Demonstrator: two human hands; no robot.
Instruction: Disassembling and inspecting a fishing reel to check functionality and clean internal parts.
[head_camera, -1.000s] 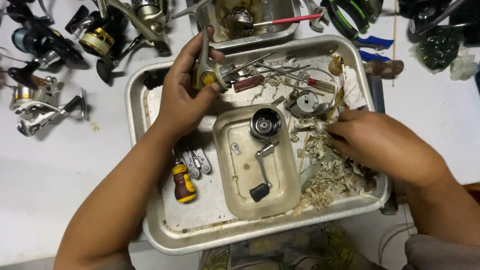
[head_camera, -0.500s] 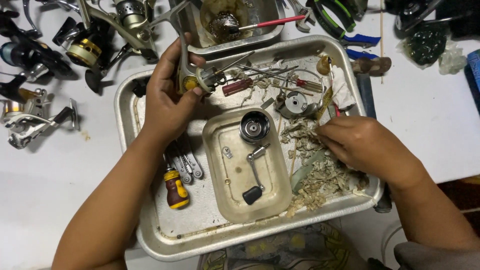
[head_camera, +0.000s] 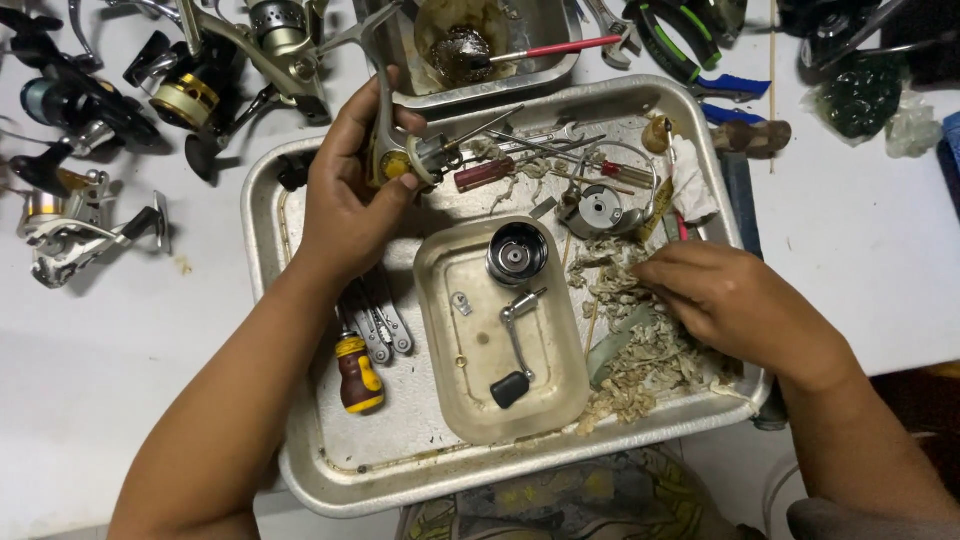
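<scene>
Left hand: the left hand is wrapped around a fishing reel body, with the fingers curled over its stem and the thumb pressed on its side. It holds the reel body above the far left corner of the big metal tray.
Right hand: the right hand lies palm down, fingers bent and close together, with the fingertips in the pile of pale shreds on the tray's right side. Whether it pinches anything under the fingers cannot be told.
Reel parts: a round spool and a crank handle lie apart in the small inner tray. A grey rotor part sits just beyond the shreds.
Tools: a stubby yellow-and-brown screwdriver and folding pliers are just beside the left wrist. A red-handled screwdriver is near the held body.
Surroundings: other reels are on the white counter to the left, and a greasy pan stands beyond the tray.
Step in hand: it looks like a strip-down, with the body steadied in one hand while the other searches the shreds.
Next move calls for: probably a fine fingertip pinch among loose scraps, with the reel body kept level over the tray so that small parts fall inside it.
</scene>
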